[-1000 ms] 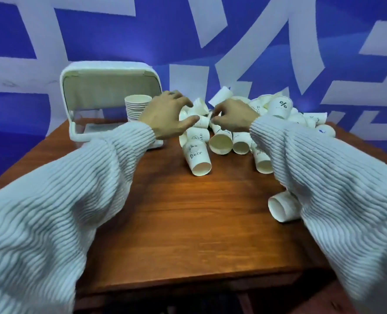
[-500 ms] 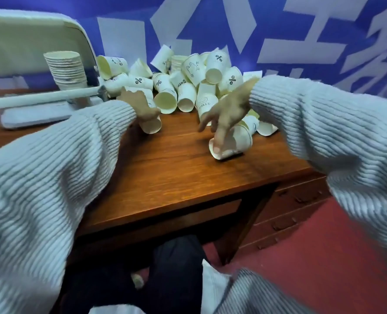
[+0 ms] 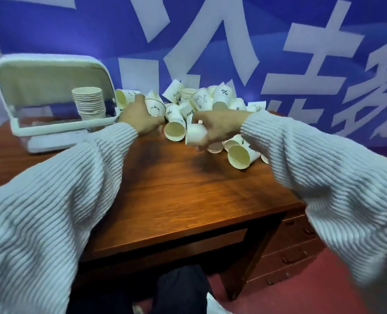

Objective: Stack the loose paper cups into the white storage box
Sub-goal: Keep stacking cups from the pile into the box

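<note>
1. A white storage box [image 3: 25,134] is seen at the back left of the wooden surface [image 3: 176,189], with its lid [image 3: 50,80] raised upright behind it.
2. A nested stack of cups [image 3: 88,103] is stood upright inside the box, near its right end.
3. A heap of loose paper cups [image 3: 201,103] is spread over the back of the surface, right of the box; most are lying on their sides, some marked with drawings or a percent sign.
4. A bear-printed cup [image 3: 155,107] is held by the left hand [image 3: 140,121], whose fingers are wrapped around its lower part, just beside the box's right edge.
5. A blurred white cup [image 3: 195,134] is gripped on its side by the right hand [image 3: 219,128]; the fingers are curled closed around it, just above the surface.
6. An open-mouthed cup [image 3: 175,132] is lying between the two hands.
7. Both forearms are covered by ribbed pale sleeves [image 3: 52,200].
</note>
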